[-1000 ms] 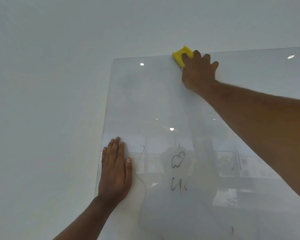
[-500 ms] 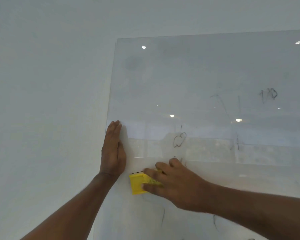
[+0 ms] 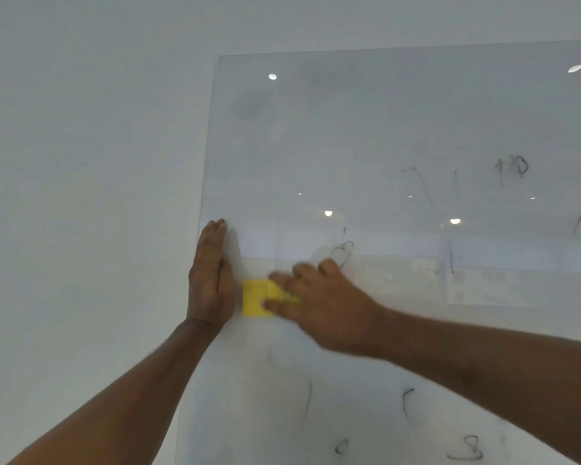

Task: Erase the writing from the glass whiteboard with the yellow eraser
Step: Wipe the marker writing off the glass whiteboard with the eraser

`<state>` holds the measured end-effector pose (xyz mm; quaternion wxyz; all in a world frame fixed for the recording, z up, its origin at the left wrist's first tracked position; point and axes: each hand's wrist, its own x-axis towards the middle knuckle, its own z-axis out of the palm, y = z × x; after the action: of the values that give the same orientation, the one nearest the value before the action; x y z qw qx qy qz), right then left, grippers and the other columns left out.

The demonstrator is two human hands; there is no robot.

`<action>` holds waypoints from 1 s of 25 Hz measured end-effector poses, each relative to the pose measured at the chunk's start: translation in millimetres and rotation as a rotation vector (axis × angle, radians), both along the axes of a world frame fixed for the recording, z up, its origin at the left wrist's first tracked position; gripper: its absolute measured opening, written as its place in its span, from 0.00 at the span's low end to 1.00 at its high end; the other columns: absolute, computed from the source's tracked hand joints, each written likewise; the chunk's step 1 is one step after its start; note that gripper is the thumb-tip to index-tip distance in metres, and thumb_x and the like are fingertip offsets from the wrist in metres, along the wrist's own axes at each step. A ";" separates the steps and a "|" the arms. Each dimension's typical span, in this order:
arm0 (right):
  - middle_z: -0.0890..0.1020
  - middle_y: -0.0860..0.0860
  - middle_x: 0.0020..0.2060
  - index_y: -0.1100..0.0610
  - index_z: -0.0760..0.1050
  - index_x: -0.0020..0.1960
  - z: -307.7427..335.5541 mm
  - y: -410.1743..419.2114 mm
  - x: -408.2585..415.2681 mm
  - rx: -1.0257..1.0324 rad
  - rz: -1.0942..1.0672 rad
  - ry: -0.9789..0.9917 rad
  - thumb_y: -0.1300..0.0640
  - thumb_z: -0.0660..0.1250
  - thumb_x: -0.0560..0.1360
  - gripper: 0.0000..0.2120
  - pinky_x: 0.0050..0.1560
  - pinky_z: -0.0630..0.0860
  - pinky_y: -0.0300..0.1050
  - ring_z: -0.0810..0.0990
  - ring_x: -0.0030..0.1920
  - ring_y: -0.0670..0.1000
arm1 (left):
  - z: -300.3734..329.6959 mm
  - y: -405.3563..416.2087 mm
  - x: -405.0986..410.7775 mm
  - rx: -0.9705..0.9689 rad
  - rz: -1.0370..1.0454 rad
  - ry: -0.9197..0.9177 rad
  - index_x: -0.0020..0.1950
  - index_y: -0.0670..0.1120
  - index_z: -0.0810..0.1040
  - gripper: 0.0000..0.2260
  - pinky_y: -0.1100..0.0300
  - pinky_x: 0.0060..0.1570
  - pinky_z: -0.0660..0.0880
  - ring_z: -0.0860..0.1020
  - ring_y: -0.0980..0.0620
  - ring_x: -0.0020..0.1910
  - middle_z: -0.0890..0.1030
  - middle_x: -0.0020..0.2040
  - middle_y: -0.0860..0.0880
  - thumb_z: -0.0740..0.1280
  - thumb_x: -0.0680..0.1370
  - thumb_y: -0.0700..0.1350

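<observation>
Yellow eraser (image 3: 255,298) gripped by right hand (image 3: 329,308) on glass whiteboard (image 3: 383,129); left hand (image 3: 211,280) flat, empty.

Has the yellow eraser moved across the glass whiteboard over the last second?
Yes. The yellow eraser, under the right hand, went from the glass whiteboard's top edge down to mid-height, close beside the left hand braced on the board's left edge.

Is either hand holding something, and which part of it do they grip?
The right hand holds a yellow block eraser by its right end, pressed against the glass whiteboard. The left hand holds nothing; it rests flat at the board's edge.
</observation>
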<state>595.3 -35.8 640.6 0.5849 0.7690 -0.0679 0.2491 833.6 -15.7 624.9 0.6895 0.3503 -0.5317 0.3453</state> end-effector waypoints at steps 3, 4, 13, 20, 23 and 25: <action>0.70 0.55 0.73 0.45 0.68 0.73 -22.3 -2.9 -17.1 -0.035 0.026 0.202 0.56 0.57 0.81 0.21 0.51 0.67 0.53 0.74 0.60 0.59 | 1.0 1.4 -0.8 0.029 0.005 -0.001 0.76 0.35 0.69 0.24 0.64 0.80 0.55 0.63 0.48 0.79 0.68 0.77 0.45 0.54 0.80 0.33; 0.71 0.55 0.73 0.44 0.69 0.73 -12.1 -2.8 -18.7 -0.066 0.002 0.195 0.55 0.58 0.81 0.21 0.52 0.68 0.52 0.75 0.60 0.59 | 1.0 1.3 -1.6 0.034 0.022 -0.016 0.76 0.34 0.69 0.23 0.64 0.80 0.55 0.63 0.47 0.79 0.68 0.77 0.44 0.54 0.80 0.33; 0.72 0.55 0.72 0.44 0.70 0.73 43.2 -5.3 -54.2 0.087 -0.053 -0.740 0.53 0.65 0.76 0.25 0.49 0.68 0.53 0.77 0.56 0.62 | 0.0 -2.4 -4.3 0.125 0.129 -0.094 0.79 0.34 0.64 0.24 0.48 0.82 0.53 0.57 0.40 0.82 0.63 0.81 0.38 0.54 0.83 0.38; 0.73 0.56 0.73 0.43 0.69 0.74 -33.8 -19.2 -93.5 -0.074 -0.061 -0.066 0.53 0.64 0.79 0.23 0.49 0.67 0.50 0.77 0.59 0.59 | -5.6 -4.2 -8.3 0.145 0.208 -0.125 0.79 0.34 0.63 0.24 0.41 0.81 0.54 0.56 0.39 0.82 0.61 0.81 0.37 0.55 0.83 0.40; 0.72 0.57 0.73 0.45 0.69 0.74 60.5 -16.4 -107.3 0.034 -0.102 -0.714 0.53 0.62 0.78 0.24 0.48 0.68 0.53 0.77 0.56 0.63 | -5.6 -2.7 -8.1 0.153 0.172 -0.117 0.80 0.35 0.61 0.25 0.44 0.82 0.53 0.54 0.42 0.83 0.60 0.82 0.39 0.53 0.84 0.40; 0.69 0.56 0.74 0.47 0.67 0.75 99.7 -11.6 -104.0 0.148 -0.073 -1.033 0.53 0.62 0.78 0.24 0.52 0.68 0.56 0.74 0.59 0.64 | -6.0 -1.5 -7.8 0.132 0.138 -0.113 0.81 0.35 0.61 0.25 0.50 0.83 0.52 0.56 0.44 0.83 0.61 0.82 0.41 0.53 0.83 0.39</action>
<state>491.3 -47.4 740.3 0.4275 0.5821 -0.3919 0.5699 825.8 -17.3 618.9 0.6082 0.4108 -0.5660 0.3755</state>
